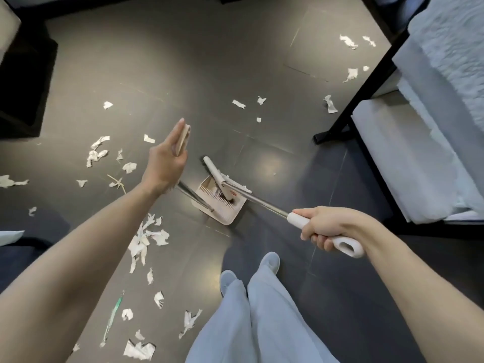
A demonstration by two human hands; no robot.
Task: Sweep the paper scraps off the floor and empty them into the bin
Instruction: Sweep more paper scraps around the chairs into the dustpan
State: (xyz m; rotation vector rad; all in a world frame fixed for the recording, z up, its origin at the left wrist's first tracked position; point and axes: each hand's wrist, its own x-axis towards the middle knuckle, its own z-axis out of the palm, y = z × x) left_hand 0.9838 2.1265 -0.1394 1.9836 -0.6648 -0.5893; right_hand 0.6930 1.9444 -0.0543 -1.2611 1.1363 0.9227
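Standing on a dark grey tiled floor (pixel 222 61), glossy enough to show pale patches of light, I look down past my light blue trousers (pixel 262 323). A black-framed seat (pixel 408 158) with white cushions fills the right side, and a dark, boxy piece of furniture (pixel 23 82) sits at the upper left.

Torn white paper scraps (pixel 146 239), crumpled and ragged, lie all over the tiles. They are thickest to my left, and a few more lie near the seat's black leg. A thin green stick (pixel 112 318) lies among them.

My right hand (pixel 327 229) is curled tight round the smooth white grip of the broom (pixel 262 203). Its metal pole runs down to a long white head (pixel 217 176).

My left hand (pixel 165 163) has its fingers straight and together, flat against the beige dustpan handle (pixel 183 138).

The pale plastic dustpan (pixel 225 214), with a row of comb teeth along its top, stands on the floor ahead of my feet. The broom's head rests inside it; whether it holds any scraps I cannot tell.
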